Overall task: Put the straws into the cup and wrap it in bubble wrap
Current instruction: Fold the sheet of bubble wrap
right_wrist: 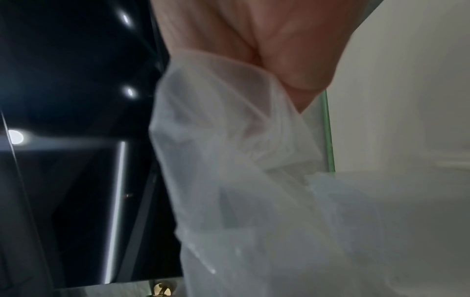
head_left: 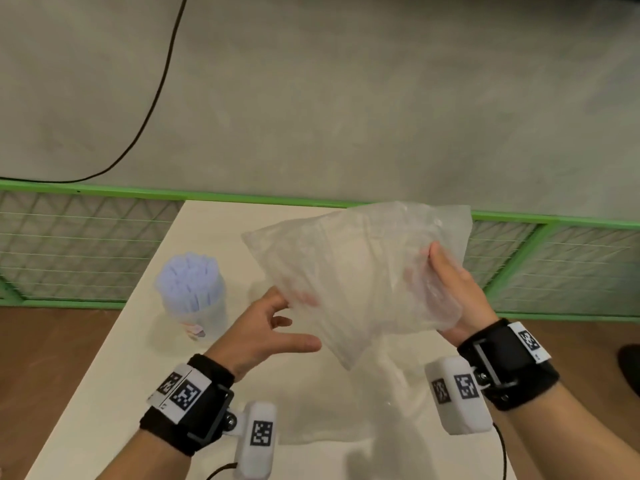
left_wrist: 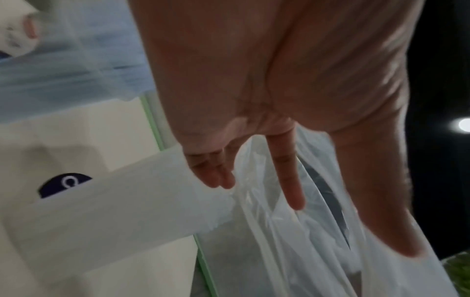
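A clear cup (head_left: 207, 315) stands on the left of the white table (head_left: 104, 393), packed with pale lilac straws (head_left: 188, 275). A translucent sheet of bubble wrap (head_left: 356, 271) is held up above the table's middle. My right hand (head_left: 450, 292) grips its right side, thumb on the front and fingers behind; the right wrist view shows the sheet (right_wrist: 254, 201) bunched under the thumb (right_wrist: 292, 66). My left hand (head_left: 273, 320) is at the sheet's lower left edge with fingertips behind it and the thumb stretched out free. In the left wrist view its fingers (left_wrist: 287, 170) lie straight against the sheet (left_wrist: 292, 251).
More clear sheet (head_left: 346, 410) lies flat on the table under the hands. A green mesh fence (head_left: 86, 237) runs along the table's far side. Beyond it a black cable (head_left: 156, 98) crosses the grey floor.
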Available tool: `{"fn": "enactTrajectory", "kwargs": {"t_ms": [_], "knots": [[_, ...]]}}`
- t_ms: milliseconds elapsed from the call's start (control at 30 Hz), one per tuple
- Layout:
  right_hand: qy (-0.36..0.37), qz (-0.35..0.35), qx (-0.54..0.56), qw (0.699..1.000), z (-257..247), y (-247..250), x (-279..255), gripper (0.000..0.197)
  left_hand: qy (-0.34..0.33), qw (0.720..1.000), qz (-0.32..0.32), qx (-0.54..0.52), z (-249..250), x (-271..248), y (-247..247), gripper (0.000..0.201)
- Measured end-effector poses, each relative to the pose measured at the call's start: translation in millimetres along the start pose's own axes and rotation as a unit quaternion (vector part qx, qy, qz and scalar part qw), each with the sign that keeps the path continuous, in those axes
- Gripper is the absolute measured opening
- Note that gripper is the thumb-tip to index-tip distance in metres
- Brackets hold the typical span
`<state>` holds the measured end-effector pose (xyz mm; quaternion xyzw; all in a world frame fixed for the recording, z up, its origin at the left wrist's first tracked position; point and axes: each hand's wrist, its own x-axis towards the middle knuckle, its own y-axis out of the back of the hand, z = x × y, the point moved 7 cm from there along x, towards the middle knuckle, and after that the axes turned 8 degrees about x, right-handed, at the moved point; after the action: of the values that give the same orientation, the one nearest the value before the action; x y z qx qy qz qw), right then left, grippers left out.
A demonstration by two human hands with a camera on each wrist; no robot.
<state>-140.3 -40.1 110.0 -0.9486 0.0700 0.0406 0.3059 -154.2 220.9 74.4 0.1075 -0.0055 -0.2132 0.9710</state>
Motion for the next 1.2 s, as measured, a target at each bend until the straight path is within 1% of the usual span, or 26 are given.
{"fn": "enactTrajectory", "kwargs": {"t_ms": [67,100,133,167,200,233,300,367,400,433,467,500,533,567,600,633,667,700,733,800,867,900,967,1033,1100,1200], "knots": [[0.011,0.005,-0.031,0.999,-7,1,0,0.043,-0.005,1.000,0.015,-0.009,8,4,2,0.048],[0.017,0.014,-0.055,0.998,-11,5,2,0.053,-0.011,0.999,0.032,-0.031,11,6,5,0.045],[0.023,0.024,-0.078,0.996,-15,9,3,0.057,-0.015,0.996,0.058,-0.065,12,9,10,0.042],[0.028,0.033,-0.096,0.994,-19,13,5,0.055,-0.016,0.991,0.089,-0.102,14,10,18,0.031],[0.035,0.045,-0.115,0.992,-23,16,6,0.050,-0.017,0.982,0.120,-0.147,16,10,26,0.012],[0.046,0.062,-0.141,0.987,-27,20,8,0.044,-0.017,0.973,0.143,-0.179,17,8,35,0.006],[0.081,0.100,-0.205,0.970,-36,27,11,0.035,-0.024,0.966,0.171,-0.192,19,4,56,0.020],[0.100,0.120,-0.235,0.959,-42,31,11,0.031,-0.031,0.971,0.172,-0.162,25,-1,72,0.023],[0.096,0.116,-0.228,0.962,-42,31,10,0.029,-0.037,0.974,0.170,-0.146,28,-4,79,0.023],[0.078,0.092,-0.205,0.971,-38,29,9,0.029,-0.044,0.975,0.168,-0.138,29,-7,85,0.021],[0.048,0.045,-0.169,0.983,-33,24,7,0.031,-0.044,0.974,0.171,-0.140,31,-9,91,0.021],[0.012,-0.014,-0.128,0.992,-26,17,4,0.036,-0.051,0.974,0.172,-0.139,32,-11,95,0.031],[-0.020,-0.071,-0.100,0.992,-19,8,-1,0.050,-0.059,0.974,0.170,-0.139,33,-14,98,0.041],[-0.046,-0.117,-0.089,0.988,-12,1,-6,0.066,-0.068,0.976,0.161,-0.134,32,-16,100,0.045],[-0.059,-0.142,-0.098,0.983,-6,-3,-10,0.077,-0.071,0.978,0.152,-0.120,32,-17,102,0.042],[-0.059,-0.145,-0.115,0.981,-2,-3,-9,0.084,-0.075,0.982,0.142,-0.099,32,-20,103,0.035],[-0.050,-0.130,-0.136,0.981,0,-2,-8,0.087,-0.073,0.985,0.134,-0.077,31,-22,105,0.033],[-0.035,-0.097,-0.163,0.981,-1,1,-4,0.087,-0.072,0.987,0.124,-0.067,30,-24,109,0.037],[-0.013,-0.058,-0.198,0.978,-4,4,-3,0.086,-0.068,0.989,0.119,-0.062,30,-25,114,0.046],[0.026,-0.001,-0.282,0.959,-11,12,-1,0.087,-0.073,0.990,0.114,-0.048,32,-30,124,0.065],[0.049,0.023,-0.342,0.938,-14,19,-1,0.068,-0.078,0.991,0.108,-0.013,34,-34,132,0.077],[0.056,0.028,-0.353,0.934,-13,21,-2,0.058,-0.077,0.992,0.101,0.002,35,-36,134,0.081],[0.064,0.015,-0.339,0.938,-8,16,-7,0.049,-0.067,0.994,0.082,0.039,37,-39,132,0.094],[0.091,0.003,-0.292,0.952,-7,8,-12,0.057,-0.053,0.993,0.060,0.085,36,-40,125,0.105],[0.131,0.013,-0.250,0.959,-11,8,-13,0.068,-0.034,0.992,0.044,0.110,35,-40,121,0.109],[0.162,-0.015,-0.265,0.950,-17,6,-12,0.059,-0.021,0.995,0.025,0.098,34,-44,124,0.110]]}}
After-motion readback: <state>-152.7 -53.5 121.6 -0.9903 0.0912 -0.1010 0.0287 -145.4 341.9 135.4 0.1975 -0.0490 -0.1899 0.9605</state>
